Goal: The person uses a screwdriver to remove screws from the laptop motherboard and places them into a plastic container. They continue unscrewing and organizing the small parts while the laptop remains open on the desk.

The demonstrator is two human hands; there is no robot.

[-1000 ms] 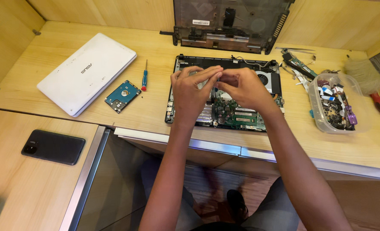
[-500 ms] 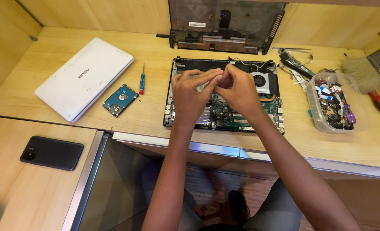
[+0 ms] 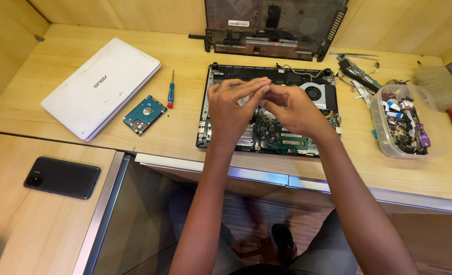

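Observation:
An opened laptop base (image 3: pixel 287 140) with a green circuit board and a black fan (image 3: pixel 315 93) lies on the wooden desk. Both hands hover over its middle. My left hand (image 3: pixel 233 104) and my right hand (image 3: pixel 293 108) meet fingertip to fingertip, pinching a small pale grey part (image 3: pixel 244 100) between them. The part is mostly hidden by the fingers, so I cannot tell what it is. The hands cover the centre of the board.
A white closed laptop (image 3: pixel 101 86) lies at the left, with a blue hard drive (image 3: pixel 144 114) and a red-and-blue screwdriver (image 3: pixel 171 91) beside it. A dark laptop cover (image 3: pixel 274 28) leans at the back. A clear tub of small parts (image 3: pixel 406 127) and a brush (image 3: pixel 440 81) sit right. A black phone (image 3: pixel 62 177) lies lower left.
The hands stay joined over the laptop base, with the fingers shifting slightly around the small part. The view has drifted a little; nothing on the desk has moved.

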